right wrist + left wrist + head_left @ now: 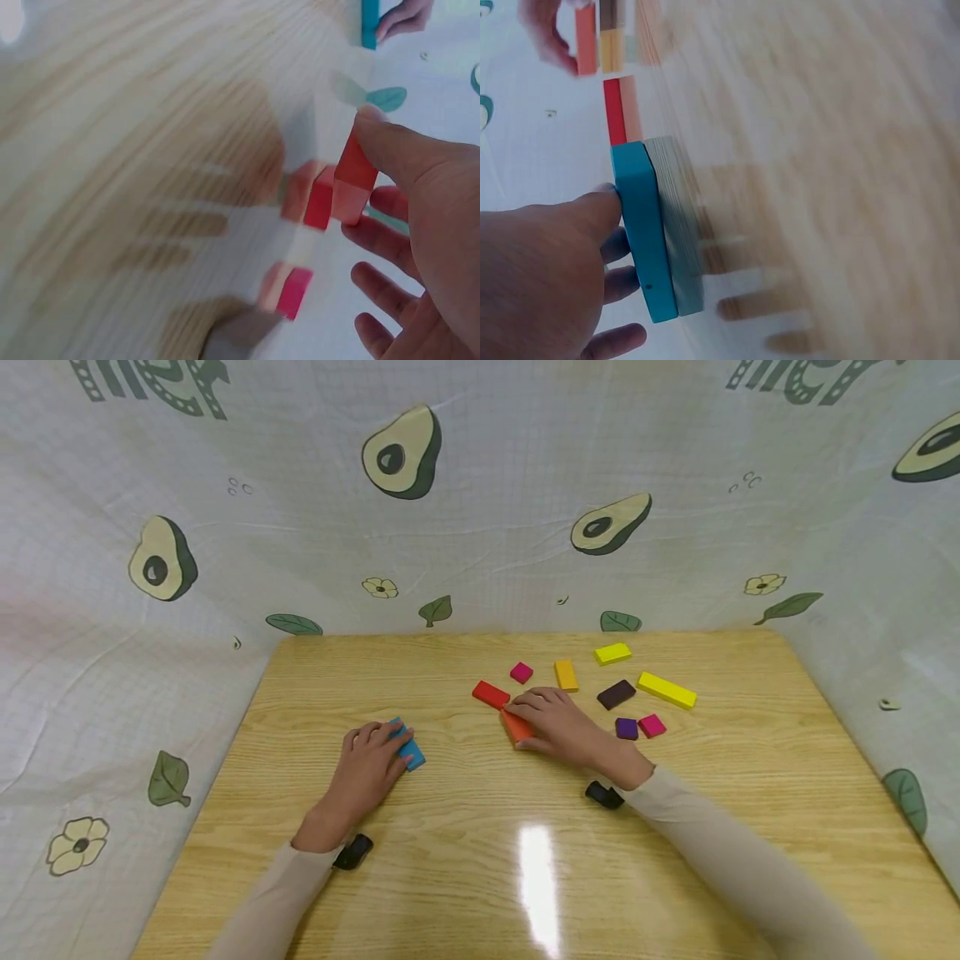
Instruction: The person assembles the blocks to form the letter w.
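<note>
On the left of the wooden table, my left hand (pixel 365 770) holds a blue rectangular block (pixel 408 748), with fingertips near its far end and the thumb near its close end. The same blue block (pixel 639 225) stands large in the left wrist view. Around the table's middle, my right hand (pixel 564 727) pinches an orange block (pixel 514 727) between thumb and fingers. In the right wrist view the orange block (pixel 355 169) sits between the thumb and a finger. Just beyond it lies a red block (pixel 491 695).
Beyond and right of the right hand lie a pink block (pixel 521 673), a light orange block (pixel 566 676), yellow blocks (pixel 667 690), a dark brown block (pixel 617 694), a purple block (pixel 626 728) and another pink block (pixel 652 726). A printed cloth (pixel 495 485) hangs behind the table (pixel 420 877).
</note>
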Available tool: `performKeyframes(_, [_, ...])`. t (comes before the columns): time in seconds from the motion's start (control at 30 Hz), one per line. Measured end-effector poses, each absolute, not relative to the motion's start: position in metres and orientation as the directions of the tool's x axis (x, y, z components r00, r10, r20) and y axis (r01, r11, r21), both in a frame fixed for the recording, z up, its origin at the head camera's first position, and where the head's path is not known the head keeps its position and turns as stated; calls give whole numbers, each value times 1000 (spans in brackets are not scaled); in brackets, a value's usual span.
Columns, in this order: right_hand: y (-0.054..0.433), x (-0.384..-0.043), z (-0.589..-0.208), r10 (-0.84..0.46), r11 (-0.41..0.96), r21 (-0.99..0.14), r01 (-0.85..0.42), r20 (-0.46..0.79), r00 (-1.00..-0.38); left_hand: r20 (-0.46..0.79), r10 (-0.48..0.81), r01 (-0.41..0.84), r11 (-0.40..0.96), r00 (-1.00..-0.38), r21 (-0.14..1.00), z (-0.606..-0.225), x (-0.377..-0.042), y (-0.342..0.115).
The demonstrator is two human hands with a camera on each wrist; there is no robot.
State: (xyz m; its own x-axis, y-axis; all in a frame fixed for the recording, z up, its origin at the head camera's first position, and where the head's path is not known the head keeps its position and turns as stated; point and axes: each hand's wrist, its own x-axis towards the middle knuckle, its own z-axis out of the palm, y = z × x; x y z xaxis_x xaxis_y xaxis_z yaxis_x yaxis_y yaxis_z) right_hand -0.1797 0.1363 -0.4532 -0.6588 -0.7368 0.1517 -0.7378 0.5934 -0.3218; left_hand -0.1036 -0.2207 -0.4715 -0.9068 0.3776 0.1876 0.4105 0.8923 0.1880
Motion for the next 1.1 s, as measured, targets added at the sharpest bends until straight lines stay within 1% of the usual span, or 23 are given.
performKeyframes(0.13, [116,-181,-450,-726,602,-322,-731,161,-669,203,366,403,895,-908,192,-469,-101,-218])
performKeyframes(0.37, [80,-188,-447,-711,628,-338,-701,118,-693,218,343,388,897,-914,213,-468,-100,-216])
performKeyframes(0.53, [54,-194,-449,-716,636,-320,-702,94,-691,195,339,379,897,-920,228,-468,-101,-214])
performKeyframes(0.83, [17,-206,-448,-721,627,-334,-704,92,-687,177,353,386,899,-919,209,-468,-102,-210])
performKeyframes(1.1, [-13,-217,-447,-702,660,-346,-667,32,-711,160,360,388,897,-919,213,-469,-103,-208])
